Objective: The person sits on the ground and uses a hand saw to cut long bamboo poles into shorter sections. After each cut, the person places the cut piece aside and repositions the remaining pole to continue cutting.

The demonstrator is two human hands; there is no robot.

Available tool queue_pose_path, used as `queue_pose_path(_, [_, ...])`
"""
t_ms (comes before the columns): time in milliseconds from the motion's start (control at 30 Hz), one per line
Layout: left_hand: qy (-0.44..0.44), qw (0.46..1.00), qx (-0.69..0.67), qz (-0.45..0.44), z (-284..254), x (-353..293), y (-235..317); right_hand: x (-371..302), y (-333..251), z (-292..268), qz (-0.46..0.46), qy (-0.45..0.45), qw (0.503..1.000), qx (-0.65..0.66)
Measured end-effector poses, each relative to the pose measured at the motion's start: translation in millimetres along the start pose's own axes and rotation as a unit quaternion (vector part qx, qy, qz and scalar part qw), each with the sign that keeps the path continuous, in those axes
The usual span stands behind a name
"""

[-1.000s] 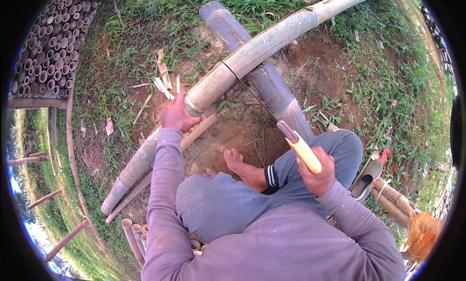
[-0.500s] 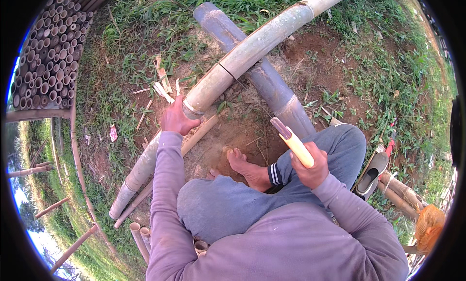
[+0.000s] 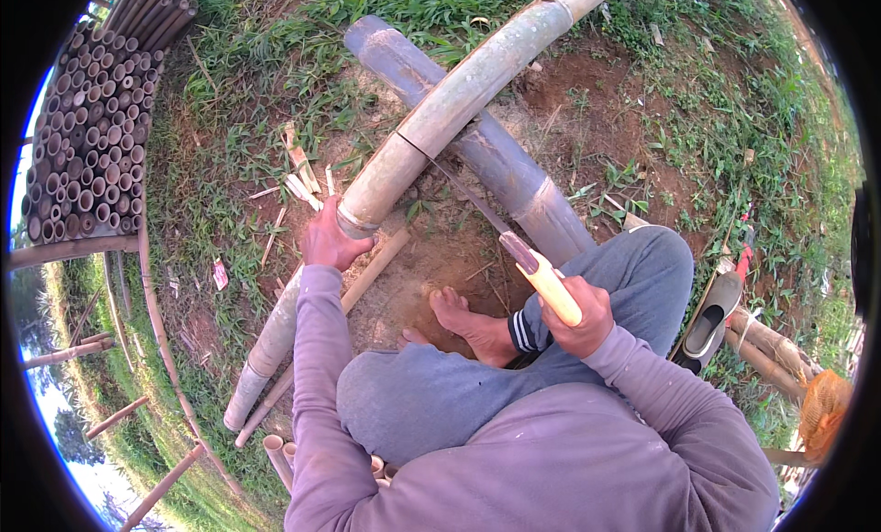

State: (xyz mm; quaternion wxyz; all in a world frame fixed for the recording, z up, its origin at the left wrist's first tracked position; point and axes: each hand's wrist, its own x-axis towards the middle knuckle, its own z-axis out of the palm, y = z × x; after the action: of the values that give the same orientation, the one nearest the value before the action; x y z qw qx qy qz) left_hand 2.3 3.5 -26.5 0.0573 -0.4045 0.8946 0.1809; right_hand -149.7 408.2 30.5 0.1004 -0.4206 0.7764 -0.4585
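1 view only: a fisheye camera on the person's head, facing steeply down over the bent knees to the ground close below. The bamboo pole [image 3: 440, 119] crosses the upper middle, forearms enter from the lower edge, and straight lines bend toward the dark round rim.

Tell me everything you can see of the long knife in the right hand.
The knife has a pale, round wooden handle with a dark collar where the blade starts. The blade is long, thin and dark, running up and left from the handle. Its far end meets the green bamboo pole at a dark ring-shaped line around the pole. The right hand is closed around the handle's lower part, above the bent knee. Whether the edge has bitten into the pole cannot be told.
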Motion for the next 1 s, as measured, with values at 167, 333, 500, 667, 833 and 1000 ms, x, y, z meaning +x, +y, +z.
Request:
queue_pose_path(167, [-0.020,1.000,-0.005,-0.016,-4,-5,-2,9,-16,-19,0.036,-0.003,0.998,0.047])
queue_pose_path(333, [-0.026,0.999,0.022,-0.010,-2,-16,-1,66,-6,28,0.068,-0.003,0.998,0.009])
queue_pose_path(500, [-0.017,1.000,0.000,-0.009,-3,-24,-6,101,22,84,0.061,-0.003,0.997,0.037])
queue_pose_path(667, [0.053,0.997,-0.042,0.033,-30,-51,-13,56,52,73,-0.020,-0.094,0.992,-0.084])
queue_pose_path(833, [0.039,0.996,-0.051,0.055,-63,-125,-1,90,-21,94,0.124,-0.100,0.962,0.221])
queue_pose_path(1000, [0.060,0.983,-0.143,0.095,-55,-198,-22,104,-45,100,0.271,-0.194,0.855,0.398])
